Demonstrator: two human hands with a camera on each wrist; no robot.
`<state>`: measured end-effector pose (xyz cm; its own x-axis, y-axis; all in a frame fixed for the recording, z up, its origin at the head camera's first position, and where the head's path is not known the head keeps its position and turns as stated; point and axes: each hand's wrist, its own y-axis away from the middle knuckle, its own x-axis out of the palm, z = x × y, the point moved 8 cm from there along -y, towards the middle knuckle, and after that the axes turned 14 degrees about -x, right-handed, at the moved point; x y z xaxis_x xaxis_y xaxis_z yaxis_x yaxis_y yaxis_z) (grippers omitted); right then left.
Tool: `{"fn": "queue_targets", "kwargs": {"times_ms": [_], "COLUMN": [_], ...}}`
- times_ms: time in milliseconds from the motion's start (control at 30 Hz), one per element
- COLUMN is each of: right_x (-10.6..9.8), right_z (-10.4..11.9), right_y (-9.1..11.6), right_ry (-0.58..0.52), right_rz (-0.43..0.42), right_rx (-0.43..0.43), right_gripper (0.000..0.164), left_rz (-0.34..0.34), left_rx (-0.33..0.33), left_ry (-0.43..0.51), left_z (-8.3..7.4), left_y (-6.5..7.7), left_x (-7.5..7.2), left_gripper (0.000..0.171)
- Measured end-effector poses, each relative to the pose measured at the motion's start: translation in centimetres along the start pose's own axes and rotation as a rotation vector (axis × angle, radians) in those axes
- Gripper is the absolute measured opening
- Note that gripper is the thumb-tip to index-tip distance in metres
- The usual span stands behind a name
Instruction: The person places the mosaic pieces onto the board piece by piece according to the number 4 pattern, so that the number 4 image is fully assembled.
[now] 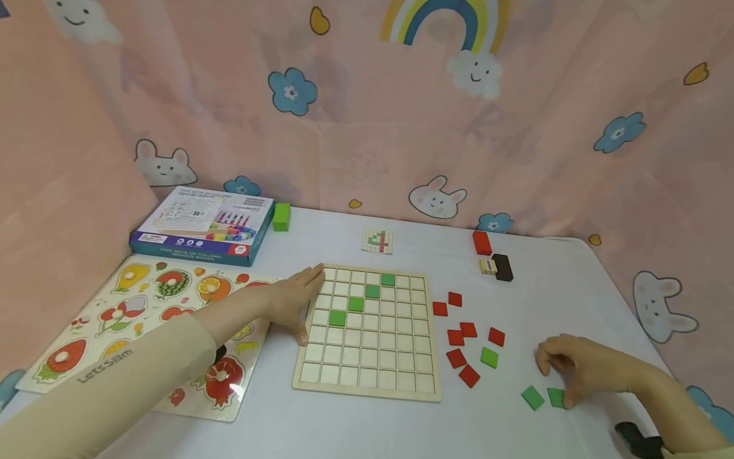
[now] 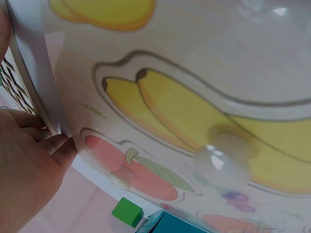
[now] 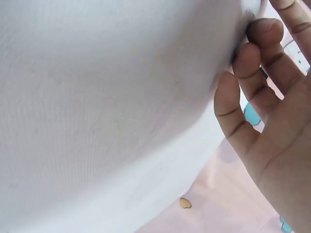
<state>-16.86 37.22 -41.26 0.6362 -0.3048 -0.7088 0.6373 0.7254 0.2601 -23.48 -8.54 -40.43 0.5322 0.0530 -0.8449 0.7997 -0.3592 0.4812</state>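
Note:
A wooden grid board with white squares lies at the middle of the table. Several green tiles sit on it in a rising diagonal. My left hand rests along the board's left edge, thumb and fingers spread; in the left wrist view the fingers touch the edge. Over at the right, my right hand hovers low with fingers loosely bent. Its thumb is at the edge of a loose green tile; contact is unclear. Beside that lies another green tile. In the right wrist view no tile shows at the fingertips.
Several red tiles and one green tile lie right of the board. Behind it is a small pattern card. Red and dark blocks stand back right. A fruit puzzle and a box occupy the left.

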Motion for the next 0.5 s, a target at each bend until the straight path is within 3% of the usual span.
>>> {"fn": "queue_targets", "kwargs": {"times_ms": [233, 500], "right_x": [-1.3, -1.6], "right_z": [-0.4, -0.7], "right_y": [0.2, -0.4], "right_ry": [0.087, 0.031], "right_rz": [-0.068, -0.075], "right_rx": [0.055, 0.101], "right_gripper": [0.032, 0.015], "left_rz": [-0.003, -0.003], "left_rx": [0.002, 0.003], "left_ry": [0.003, 0.005], "left_z": [0.0, 0.0], "left_y": [0.1, 0.1], "left_x": [0.0, 0.0], "left_gripper": [0.129, 0.13]}}
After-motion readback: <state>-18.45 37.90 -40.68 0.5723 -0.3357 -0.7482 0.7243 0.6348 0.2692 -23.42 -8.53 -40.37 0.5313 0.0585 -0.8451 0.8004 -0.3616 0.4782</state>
